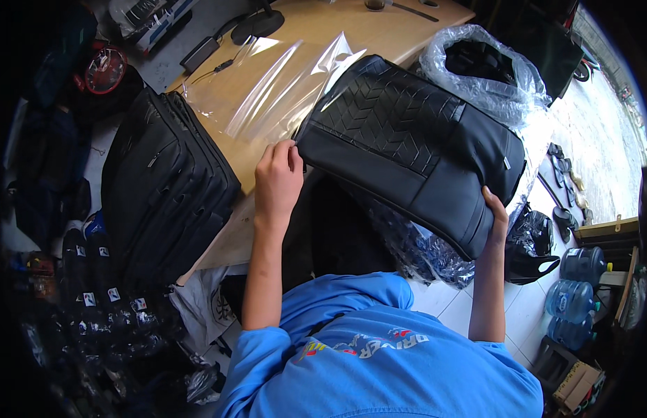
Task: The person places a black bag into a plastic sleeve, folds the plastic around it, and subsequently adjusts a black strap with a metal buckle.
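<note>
A black backpack with a chevron-stitched panel lies tilted in front of me, its far left end against a clear plastic bag. My left hand is closed, pinching the edge of the plastic bag beside the backpack's left corner. The exact contact of its fingertips is partly hidden. My right hand grips the backpack's right end, thumb on top and the other fingers hidden underneath. The plastic spreads loosely over the wooden table.
Several black bags stand stacked at the table's left side. An opened clear plastic sack with dark contents is at the far right. Blue water jugs and a black plastic bag sit on the tiled floor to the right.
</note>
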Demonstrator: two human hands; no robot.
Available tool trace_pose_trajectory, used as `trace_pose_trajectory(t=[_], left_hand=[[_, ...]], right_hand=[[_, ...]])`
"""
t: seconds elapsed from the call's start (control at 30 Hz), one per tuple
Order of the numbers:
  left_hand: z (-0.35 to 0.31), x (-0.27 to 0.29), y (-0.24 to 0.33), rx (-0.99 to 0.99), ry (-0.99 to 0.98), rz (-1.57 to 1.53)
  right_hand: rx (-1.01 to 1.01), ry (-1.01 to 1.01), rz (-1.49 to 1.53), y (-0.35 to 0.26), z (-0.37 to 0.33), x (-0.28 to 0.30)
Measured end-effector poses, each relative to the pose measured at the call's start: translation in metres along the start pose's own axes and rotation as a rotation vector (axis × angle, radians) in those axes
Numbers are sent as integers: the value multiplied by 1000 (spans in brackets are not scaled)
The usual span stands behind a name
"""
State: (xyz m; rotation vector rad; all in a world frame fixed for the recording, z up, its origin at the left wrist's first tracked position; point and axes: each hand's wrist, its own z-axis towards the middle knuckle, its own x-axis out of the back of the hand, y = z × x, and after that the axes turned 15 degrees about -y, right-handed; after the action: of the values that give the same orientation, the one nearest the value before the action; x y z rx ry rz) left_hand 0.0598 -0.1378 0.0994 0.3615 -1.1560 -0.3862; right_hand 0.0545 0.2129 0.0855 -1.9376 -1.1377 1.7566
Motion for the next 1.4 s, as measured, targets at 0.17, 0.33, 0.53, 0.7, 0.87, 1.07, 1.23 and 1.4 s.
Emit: trace_pose_trajectory(t=[0.17, 0.33, 0.53, 0.7, 0.87, 1.07, 1.23, 1.4], left_hand=[[-2, -6, 1, -214, 114, 87], [-8, -8, -7, -158, 80, 20], [-10, -23, 0, -74, 253, 170], [-7, -25, -3, -41, 308, 146], [-10, -25, -2, -129, 327, 98], [-6, -27, 2, -249, 341, -27], [-1, -13, 12, -412, 251, -32], [83, 1, 45, -379, 115, -89]], right_hand=[[28, 71, -18, 11, -4, -1], [25, 68, -5, 19, -7, -1], [43, 69, 40, 25, -10, -7], [14, 55, 59, 23, -11, -4], [42, 8, 102, 22, -12, -8], [44, 114, 75, 28, -16, -30], [47, 154, -31, 20, -19, -33], [109, 228, -131, 22, -13, -27]])
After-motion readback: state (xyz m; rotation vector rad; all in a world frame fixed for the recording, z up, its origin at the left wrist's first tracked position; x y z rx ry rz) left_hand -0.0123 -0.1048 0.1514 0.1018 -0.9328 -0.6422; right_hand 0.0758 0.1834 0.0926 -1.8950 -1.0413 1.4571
